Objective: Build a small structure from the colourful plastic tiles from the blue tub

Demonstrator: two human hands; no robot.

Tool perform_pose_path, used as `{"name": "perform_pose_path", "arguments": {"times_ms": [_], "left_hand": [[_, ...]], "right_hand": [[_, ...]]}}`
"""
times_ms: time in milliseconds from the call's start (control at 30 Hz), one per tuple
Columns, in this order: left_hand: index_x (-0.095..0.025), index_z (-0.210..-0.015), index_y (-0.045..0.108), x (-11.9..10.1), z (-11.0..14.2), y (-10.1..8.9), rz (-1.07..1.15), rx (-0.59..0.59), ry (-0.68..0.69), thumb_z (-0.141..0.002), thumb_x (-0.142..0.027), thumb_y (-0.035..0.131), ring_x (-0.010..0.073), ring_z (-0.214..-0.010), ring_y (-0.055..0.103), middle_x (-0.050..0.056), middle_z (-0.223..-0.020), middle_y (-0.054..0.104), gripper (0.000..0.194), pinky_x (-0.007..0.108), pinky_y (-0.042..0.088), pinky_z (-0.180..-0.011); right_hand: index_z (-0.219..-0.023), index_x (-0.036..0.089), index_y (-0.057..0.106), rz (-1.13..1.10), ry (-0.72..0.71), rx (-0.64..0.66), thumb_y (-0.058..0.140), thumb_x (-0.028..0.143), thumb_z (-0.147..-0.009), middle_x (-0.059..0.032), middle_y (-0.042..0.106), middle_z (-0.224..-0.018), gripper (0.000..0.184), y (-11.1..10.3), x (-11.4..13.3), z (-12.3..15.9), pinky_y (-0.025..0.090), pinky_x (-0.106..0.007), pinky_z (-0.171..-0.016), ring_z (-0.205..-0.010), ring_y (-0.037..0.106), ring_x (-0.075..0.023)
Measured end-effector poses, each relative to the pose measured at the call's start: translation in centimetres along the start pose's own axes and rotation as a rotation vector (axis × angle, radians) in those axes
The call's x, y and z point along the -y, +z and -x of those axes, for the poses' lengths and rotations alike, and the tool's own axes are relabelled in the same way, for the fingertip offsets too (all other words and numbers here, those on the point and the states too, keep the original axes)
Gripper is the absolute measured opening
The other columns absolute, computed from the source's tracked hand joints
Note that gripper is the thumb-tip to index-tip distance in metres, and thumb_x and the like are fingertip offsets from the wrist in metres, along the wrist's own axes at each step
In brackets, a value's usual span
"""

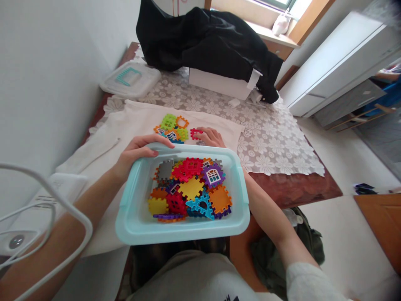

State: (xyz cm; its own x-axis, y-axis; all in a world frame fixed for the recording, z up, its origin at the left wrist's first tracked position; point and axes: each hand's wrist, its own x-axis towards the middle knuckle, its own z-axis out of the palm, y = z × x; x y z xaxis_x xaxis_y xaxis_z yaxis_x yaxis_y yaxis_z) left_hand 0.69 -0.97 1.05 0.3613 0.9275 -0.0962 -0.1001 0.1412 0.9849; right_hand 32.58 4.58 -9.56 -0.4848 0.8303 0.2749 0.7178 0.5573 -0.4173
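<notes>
A light-blue plastic bin holds a heap of notched building tiles in red, yellow, orange, purple, grey and blue. My left hand is closed on the bin's far left rim, thumb inside the edge. Beyond the far rim, my right hand lies over the white cloth, fingers stretched out and touching a red notched tile. The bin partly hides this hand's palm and wrist. Left of it, a small pile of green, orange and blue tiles rests on the cloth.
A white cloth covers part of the lace tablecloth. At the back left lies a clear lid with a teal handle. Black fabric drapes over a white box. A white cable loops at left.
</notes>
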Motion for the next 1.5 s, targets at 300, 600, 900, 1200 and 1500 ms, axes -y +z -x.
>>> {"name": "perform_pose_path", "arguments": {"times_ms": [300,600,900,1200,1500], "left_hand": [[-0.028,-0.095,0.099,0.8,-0.5,-0.7,-0.028,0.012,0.036,-0.074,-0.024,0.082,0.0247,-0.082,0.075,0.004,-0.098,0.091,0.027,0.028,0.056,-0.067],[-0.031,-0.095,0.099,0.3,-0.1,-0.3,-0.053,-0.001,0.028,-0.076,-0.024,0.081,0.0226,-0.089,0.075,0.002,-0.098,0.09,0.027,0.026,0.055,-0.074],[-0.027,-0.098,0.098,0.8,-0.3,-0.7,0.01,0.042,0.05,-0.076,-0.025,0.084,0.0248,-0.081,0.075,0.005,-0.094,0.09,0.026,0.029,0.057,-0.07],[-0.027,-0.102,0.099,0.7,0.2,-0.8,0.022,0.052,-0.016,-0.08,-0.024,0.081,0.023,-0.082,0.077,0.003,-0.099,0.091,0.028,0.027,0.059,-0.072],[-0.027,-0.097,0.099,0.9,-0.7,-1.1,0.005,0.104,0.051,-0.074,-0.024,0.084,0.02,-0.076,0.074,0.002,-0.091,0.089,0.028,0.024,0.054,-0.066]], "right_hand": [[-0.159,0.028,0.073,0.029,-0.008,0.05,0.077,0.04,-0.109,-0.0147,0.072,-0.165,0.051,0.3,0.1,-0.5,0.049,-0.058,-0.133,-0.154,0.06,-0.0383],[-0.154,0.026,0.075,-0.152,-0.065,-0.029,0.077,0.039,-0.108,-0.0146,0.073,-0.161,0.047,-0.8,-0.1,0.2,0.053,-0.051,-0.132,-0.148,0.066,-0.0336],[-0.13,0.026,0.072,-0.459,0.119,-0.407,0.072,0.046,-0.099,-0.0145,0.077,-0.14,0.037,-0.1,-1.9,-0.4,0.067,-0.044,-0.099,-0.118,0.076,-0.0274],[-0.151,0.018,0.068,0.016,0.212,-0.012,0.088,0.042,-0.095,-0.0256,0.071,-0.157,0.064,-1.3,0.0,0.4,0.053,-0.062,-0.124,-0.143,0.065,-0.0455],[-0.109,0.027,0.07,-0.228,0.248,-0.136,0.088,0.043,-0.091,-0.0099,0.08,-0.116,0.03,-0.9,-0.6,-0.2,0.064,-0.046,-0.099,-0.105,0.075,-0.0302]]}}
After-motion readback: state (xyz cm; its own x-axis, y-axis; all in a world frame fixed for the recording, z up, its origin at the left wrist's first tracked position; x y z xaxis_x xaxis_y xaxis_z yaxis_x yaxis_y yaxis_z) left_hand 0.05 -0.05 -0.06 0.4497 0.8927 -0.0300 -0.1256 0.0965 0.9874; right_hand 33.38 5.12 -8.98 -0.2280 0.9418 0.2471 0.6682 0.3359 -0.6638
